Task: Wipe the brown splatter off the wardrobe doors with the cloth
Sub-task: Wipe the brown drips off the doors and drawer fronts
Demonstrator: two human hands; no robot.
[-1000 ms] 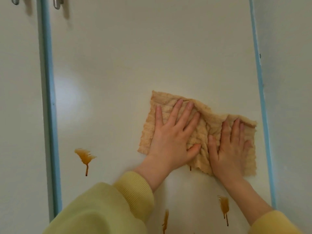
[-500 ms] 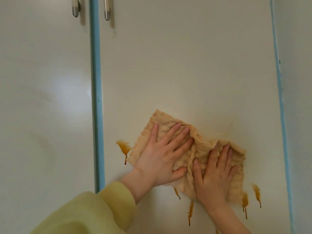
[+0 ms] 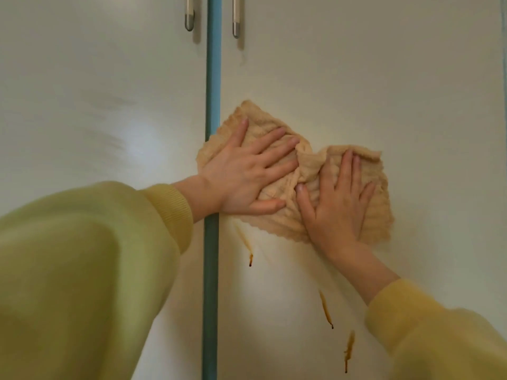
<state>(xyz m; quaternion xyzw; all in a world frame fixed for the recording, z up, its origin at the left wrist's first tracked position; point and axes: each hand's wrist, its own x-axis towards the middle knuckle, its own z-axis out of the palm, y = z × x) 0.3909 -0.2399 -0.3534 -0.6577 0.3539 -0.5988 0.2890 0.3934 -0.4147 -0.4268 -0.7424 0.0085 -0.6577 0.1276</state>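
Head view: left hand [image 3: 247,171] and right hand [image 3: 337,204] lie flat, fingers spread, pressing the bunched cloth [image 3: 380,187] against the wardrobe door [image 3: 384,78]. Below the hands, brown drips [image 3: 326,311] run down unwiped. The fold ridged between the hands could skip spots or smear them wider.

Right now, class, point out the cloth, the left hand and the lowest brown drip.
cloth [image 3: 262,117]: head view, ribbed top corner
left hand [image 3: 241,176]: head view, back of hand
lowest brown drip [image 3: 349,351]: head view, its middle
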